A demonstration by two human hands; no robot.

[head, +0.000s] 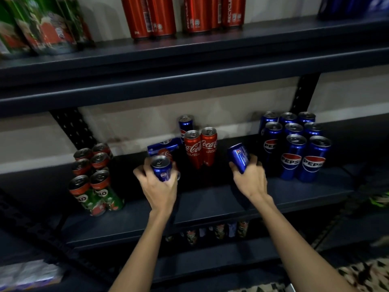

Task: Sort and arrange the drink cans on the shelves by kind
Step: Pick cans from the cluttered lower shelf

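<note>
Two bare forearms reach up from the bottom edge to the middle shelf (210, 199). Left hand (157, 186) grips a blue Pepsi can (161, 168), fingers curled round its body, top facing the camera, logo small but legible. Right hand (249, 178) clamps a second blue Pepsi can (239, 158), tilted left, its lower end hidden in the palm.

Middle shelf, right: block of upright Pepsi cans (294, 144), "PEPSI" readable on the front three, rear rows showing tops only. Centre: two upright red Coca-Cola cans (200, 147), script logo clear, small print below it illegible. Behind them one upright Pepsi can (185, 123); to their left a Pepsi can lying on its side (163, 146), a red can beneath it mostly hidden by the left hand's can. Left: cluster of green-and-red cans (94, 178), label partly readable as "LO".

Upper shelf (189, 66): red cans (181, 15) with "RECYCLE" printed vertically, tops cut off; blurred green cans (42, 24) at left; blue shapes at far right, cut off. Below the middle shelf, more cans (216, 230), dim, indistinct.
</note>
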